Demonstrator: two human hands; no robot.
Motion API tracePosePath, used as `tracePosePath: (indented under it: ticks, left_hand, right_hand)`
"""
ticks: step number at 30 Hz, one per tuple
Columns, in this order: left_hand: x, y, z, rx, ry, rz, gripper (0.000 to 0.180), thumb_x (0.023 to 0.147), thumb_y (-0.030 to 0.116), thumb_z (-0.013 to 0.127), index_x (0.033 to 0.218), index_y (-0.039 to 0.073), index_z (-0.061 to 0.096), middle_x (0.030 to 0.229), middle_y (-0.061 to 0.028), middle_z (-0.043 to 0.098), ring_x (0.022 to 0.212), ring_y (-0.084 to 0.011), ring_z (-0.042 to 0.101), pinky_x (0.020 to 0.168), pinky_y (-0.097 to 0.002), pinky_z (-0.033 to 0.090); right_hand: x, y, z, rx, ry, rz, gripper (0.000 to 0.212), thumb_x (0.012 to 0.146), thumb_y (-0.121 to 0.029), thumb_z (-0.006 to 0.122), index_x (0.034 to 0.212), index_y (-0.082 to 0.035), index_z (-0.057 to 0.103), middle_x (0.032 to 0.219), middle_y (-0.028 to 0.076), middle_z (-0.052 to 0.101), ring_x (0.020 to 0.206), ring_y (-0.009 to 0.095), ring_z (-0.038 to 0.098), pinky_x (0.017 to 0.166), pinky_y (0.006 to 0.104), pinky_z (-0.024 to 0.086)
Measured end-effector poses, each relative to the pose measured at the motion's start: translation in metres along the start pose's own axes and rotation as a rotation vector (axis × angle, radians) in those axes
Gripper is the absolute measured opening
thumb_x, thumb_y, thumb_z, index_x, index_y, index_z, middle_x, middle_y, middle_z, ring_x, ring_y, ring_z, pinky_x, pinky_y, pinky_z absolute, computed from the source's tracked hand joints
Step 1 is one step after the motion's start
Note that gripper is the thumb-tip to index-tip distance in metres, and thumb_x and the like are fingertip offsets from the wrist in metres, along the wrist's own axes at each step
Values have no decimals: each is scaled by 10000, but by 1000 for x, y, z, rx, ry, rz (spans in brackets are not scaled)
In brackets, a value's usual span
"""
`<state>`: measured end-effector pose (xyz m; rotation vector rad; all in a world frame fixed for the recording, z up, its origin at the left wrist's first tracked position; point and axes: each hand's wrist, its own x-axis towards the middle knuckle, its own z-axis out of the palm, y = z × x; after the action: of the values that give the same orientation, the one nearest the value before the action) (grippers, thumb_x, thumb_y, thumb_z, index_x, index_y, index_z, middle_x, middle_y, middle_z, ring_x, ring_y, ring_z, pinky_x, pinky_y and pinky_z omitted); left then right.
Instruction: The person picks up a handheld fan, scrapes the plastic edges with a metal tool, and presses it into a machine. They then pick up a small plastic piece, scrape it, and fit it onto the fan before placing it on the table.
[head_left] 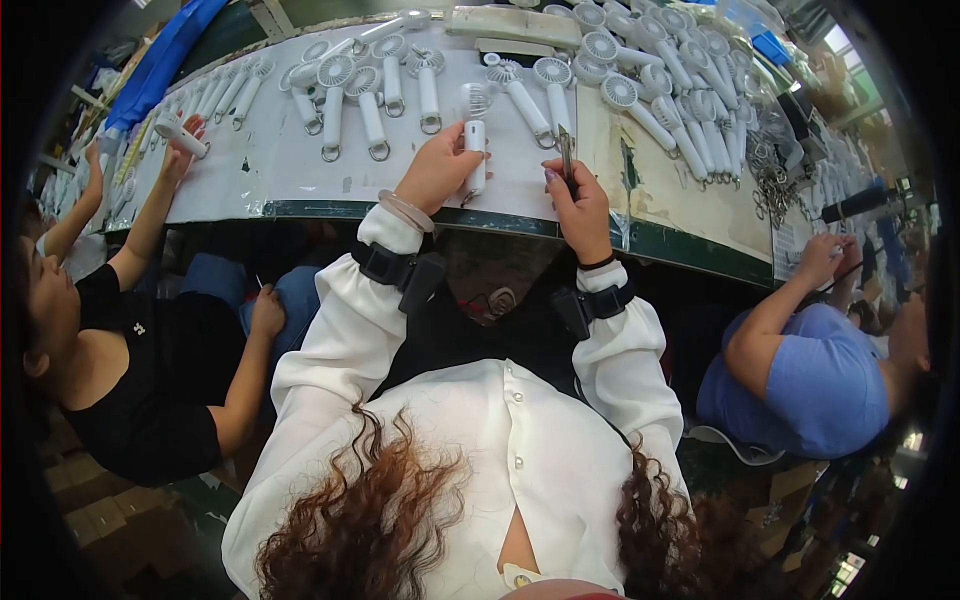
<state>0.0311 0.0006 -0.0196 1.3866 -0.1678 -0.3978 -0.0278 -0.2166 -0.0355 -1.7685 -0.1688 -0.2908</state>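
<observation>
A white handheld fan (475, 155) stands out from my left hand (442, 168), which is closed round its handle, with the fan head pointing away from me. A small metal piece shows at the near end of its handle. In my right hand (581, 205) is a slim pliers-like tool (567, 160) with a grey metal tip and dark handle; its exact kind cannot be made out. The tool is held upright, apart from the fan. Just beyond my hands, another white fan (521, 102) with a metal ring at its end lies on the table.
Several ringed fans (333, 110) lie on the white table covering (285, 170). A heap of fans (690, 90) and a bunch of metal rings (768, 180) are at the right. A person in black (150, 360) sits left, holding a fan; one in blue (810, 370) works at the right.
</observation>
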Motion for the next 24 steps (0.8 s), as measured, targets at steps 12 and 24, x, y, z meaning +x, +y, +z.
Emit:
tracePosePath:
  ticks: [12,24]
  left_hand:
    - [19,-13,3,166,323,101,551,835,92,716,1275,-40,411,1081,-139,595,904,-185,640,707,-274,541]
    - [44,-6,2,502,342,194,456,751,205,775,1120,-6,610,997,-129,657,936,-243,641,812,-347,515]
  right_hand:
    - [0,0,-1,-16,-27,22,152,948,-138,585,1051,-37,633,783,-30,571,663,39,477,605,189,404]
    - [-3,3,-2,-27,-34,3,167,951,-138,575,1073,-40,633,808,-25,584,707,42,517,619,193,413]
